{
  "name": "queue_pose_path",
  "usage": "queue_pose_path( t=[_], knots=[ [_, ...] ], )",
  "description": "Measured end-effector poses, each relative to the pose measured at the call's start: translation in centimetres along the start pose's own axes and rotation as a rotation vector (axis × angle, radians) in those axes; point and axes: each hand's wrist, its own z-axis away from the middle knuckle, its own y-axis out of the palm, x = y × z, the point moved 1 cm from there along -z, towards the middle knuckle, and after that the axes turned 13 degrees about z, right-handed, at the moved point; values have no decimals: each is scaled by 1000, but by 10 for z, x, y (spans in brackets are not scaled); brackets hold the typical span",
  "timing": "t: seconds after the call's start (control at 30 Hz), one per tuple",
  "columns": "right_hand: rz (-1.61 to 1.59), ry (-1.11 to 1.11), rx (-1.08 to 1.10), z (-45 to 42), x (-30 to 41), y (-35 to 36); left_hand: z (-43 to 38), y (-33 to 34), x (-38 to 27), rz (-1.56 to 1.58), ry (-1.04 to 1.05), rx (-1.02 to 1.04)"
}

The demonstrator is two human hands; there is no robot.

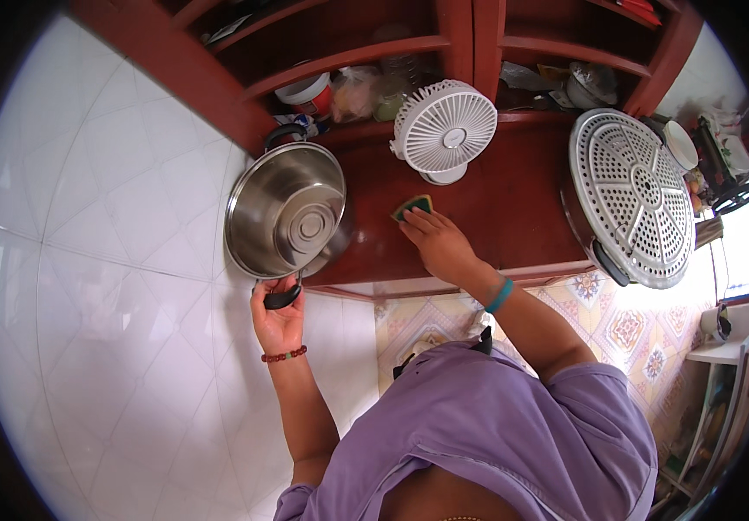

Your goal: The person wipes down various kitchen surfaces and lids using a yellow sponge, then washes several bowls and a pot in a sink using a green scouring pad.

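My left hand (278, 319) grips the black side handle of a stainless steel pot (286, 210), which is tilted at the left end of the red wooden counter (381, 254). Under my right hand (442, 247) lies a green and yellow scouring sponge (413, 207), its green face up, with my fingers on its near edge. Just behind the sponge stands a white portable fan (446, 130). To the right, a round perforated metal steamer tray (635, 195) rests on a pot with a black handle (609, 262).
Behind the counter, red cabinet shelves (348, 58) hold a white and red tub (307, 96), plastic bags (353, 94) and a wrapped bowl (590, 85). A white tiled wall (120, 260) borders the left side. More kitchen items and a white bowl (680, 146) crowd the far right.
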Motion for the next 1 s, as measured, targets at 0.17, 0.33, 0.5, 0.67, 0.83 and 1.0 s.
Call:
queue_pose_path(
  t=[0.17, 0.33, 0.5, 0.67, 0.83, 1.0],
  knots=[
    [139, 234, 2, 50, -68, -19, 20, 0, 45, 194, -96, 56],
    [172, 361, -111, 16, -122, -1, 13, 34, 138, -143, -469, 190],
    [71, 413, 17, -25, -138, 15, -50, 85, 216, -280, -521, 125],
    [103, 360, 66, -30, -123, 15, -83, 79, 229, -326, -400, 14],
    [164, 332, -48, -38, -93, 23, -89, 76, 207, -360, -299, -36],
    [102, 291, -7, -50, -73, 23, -99, 68, 192, -392, -201, -101]
  ],
)
